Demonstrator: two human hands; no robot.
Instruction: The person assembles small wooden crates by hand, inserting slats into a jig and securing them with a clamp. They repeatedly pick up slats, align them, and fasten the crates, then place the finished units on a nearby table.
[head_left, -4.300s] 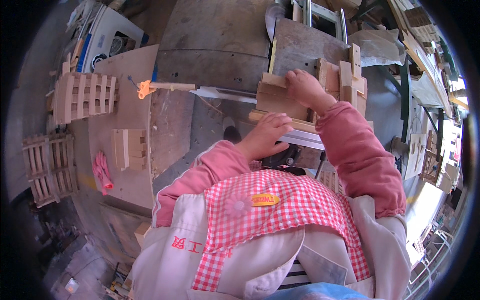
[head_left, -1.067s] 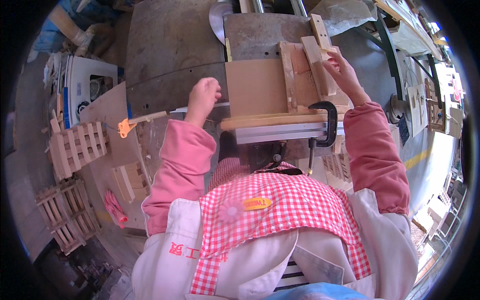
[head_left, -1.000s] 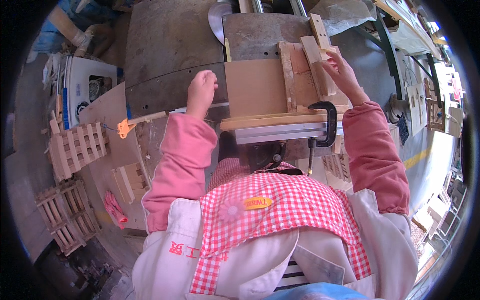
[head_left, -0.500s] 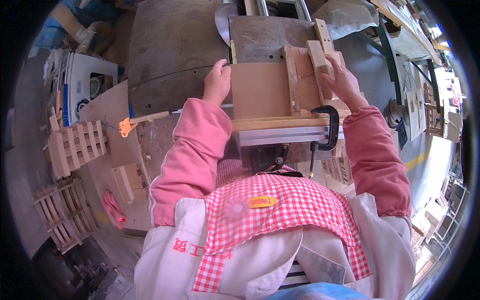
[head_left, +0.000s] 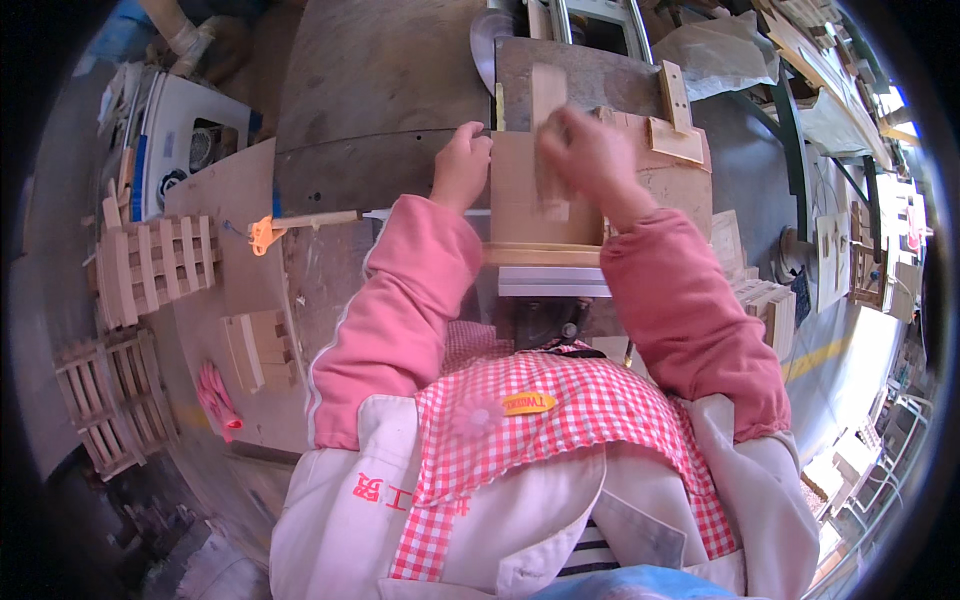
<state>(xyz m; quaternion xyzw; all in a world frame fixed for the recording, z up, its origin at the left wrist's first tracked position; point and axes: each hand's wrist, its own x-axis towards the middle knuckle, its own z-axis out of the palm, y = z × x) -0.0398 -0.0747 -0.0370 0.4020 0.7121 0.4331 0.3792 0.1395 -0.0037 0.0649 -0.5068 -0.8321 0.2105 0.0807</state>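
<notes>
My right hand (head_left: 590, 160), smeared by motion, is closed round a pale wooden strip (head_left: 549, 90). The strip stretches away from me above a flat brown panel (head_left: 512, 180); whether it touches the panel cannot be told. Beside the panel's left edge, my left hand (head_left: 463, 168) has its fingers curled in, and anything within them is hidden. A round saw blade (head_left: 484, 45) rises just beyond the panel, at the edge of the metal table plate. On the near side, a wooden bar (head_left: 545, 255) runs along an aluminium rail (head_left: 550, 283).
Right of my hand lie a brown board (head_left: 675, 185), a small wood block (head_left: 676, 141) and a drilled wooden piece (head_left: 674, 95). Stacked slats (head_left: 160, 260) and a pink glove (head_left: 217, 400) are at the left, near an orange-handled tool (head_left: 264, 235).
My right hand has moved left, bringing the wooden strip from the right-hand boards to above the brown panel. The black clamp is now behind my right sleeve. My left hand keeps its place beside the panel.
</notes>
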